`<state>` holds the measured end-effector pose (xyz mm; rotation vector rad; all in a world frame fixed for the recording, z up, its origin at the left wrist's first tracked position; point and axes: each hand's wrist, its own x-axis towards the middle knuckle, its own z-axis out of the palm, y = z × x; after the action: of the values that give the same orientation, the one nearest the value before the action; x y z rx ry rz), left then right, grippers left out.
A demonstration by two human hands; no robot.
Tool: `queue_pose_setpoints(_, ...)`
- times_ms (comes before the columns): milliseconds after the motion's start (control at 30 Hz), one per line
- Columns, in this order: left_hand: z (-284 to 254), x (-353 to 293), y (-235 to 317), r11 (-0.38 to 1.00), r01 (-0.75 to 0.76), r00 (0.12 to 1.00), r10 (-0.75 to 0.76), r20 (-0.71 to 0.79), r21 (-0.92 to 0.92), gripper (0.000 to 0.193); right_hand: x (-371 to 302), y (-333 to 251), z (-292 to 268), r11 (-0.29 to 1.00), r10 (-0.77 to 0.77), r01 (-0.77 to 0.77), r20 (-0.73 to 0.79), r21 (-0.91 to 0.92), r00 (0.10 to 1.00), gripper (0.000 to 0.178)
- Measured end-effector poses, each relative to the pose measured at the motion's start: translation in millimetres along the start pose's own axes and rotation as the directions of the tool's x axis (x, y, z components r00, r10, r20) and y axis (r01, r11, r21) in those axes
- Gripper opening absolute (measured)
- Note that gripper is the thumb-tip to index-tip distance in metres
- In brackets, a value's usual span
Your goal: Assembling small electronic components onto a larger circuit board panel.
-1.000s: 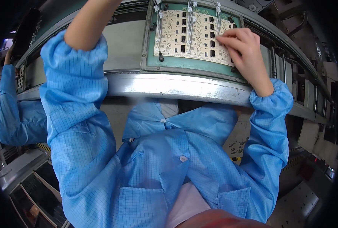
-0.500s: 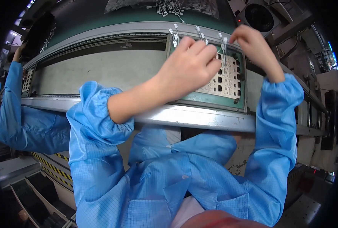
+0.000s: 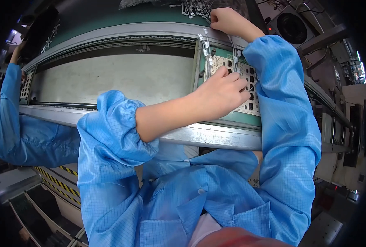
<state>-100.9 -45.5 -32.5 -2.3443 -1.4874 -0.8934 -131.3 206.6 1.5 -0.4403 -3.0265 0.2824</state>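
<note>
A cream circuit board (image 3: pixel 244 108) with rows of black parts lies in a green carrier frame (image 3: pixel 232 119) on the rail line. My left hand (image 3: pixel 224 92) is over the board's near half, fingers curled together; whatever they pinch is hidden beneath them. Thin cables with white connectors (image 3: pixel 206 47) stand up along the board's left side, and another bunch (image 3: pixel 235 57) rises near its middle. Farther back, my right hand (image 3: pixel 232 22) is at the edge of a pile of white-ended cables (image 3: pixel 193 7), its fingers bent closed. I cannot make out what is between them.
Metal rails (image 3: pixel 121 33) run along the far and near sides of the line. A green work surface (image 3: pixel 92 26) lies beyond. At the far left, another person's blue sleeve (image 3: pixel 10 90) reaches toward a second board (image 3: pixel 26 87). A round black fan-like unit (image 3: pixel 292 26) stands at back right.
My right hand has gone from the cables over the board back to the cable pile. My left hand has come lower and slightly right over the board. The whole view has shifted a little.
</note>
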Motion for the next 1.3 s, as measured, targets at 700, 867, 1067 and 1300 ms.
queue_pose_setpoints(700,-19.3,51.1,-0.8,0.979,0.194,0.925,-0.204,-0.321,-0.063,0.009,-77.8,58.2,-129.6,0.668,0.323,0.319,-0.649,0.672,0.689,0.020)
queue_pose_setpoints(867,0.4,60.4,7.6,0.969,0.217,0.963,-0.193,-0.189,0.115,0.009,-134.6,63.0,-104.6,0.521,0.547,0.350,-0.619,0.779,0.564,0.015)
queue_pose_setpoints(1067,15.5,51.2,25.2,0.949,0.208,0.976,-0.216,0.011,0.236,0.008,-179.0,91.6,-32.8,0.394,0.681,0.367,-0.536,0.843,0.499,0.014)
queue_pose_setpoints(1300,3.2,44.7,27.3,0.922,0.322,0.927,-0.353,0.125,0.217,0.008,-183.4,77.3,-26.9,0.324,0.609,0.391,-0.507,0.861,0.610,0.014)
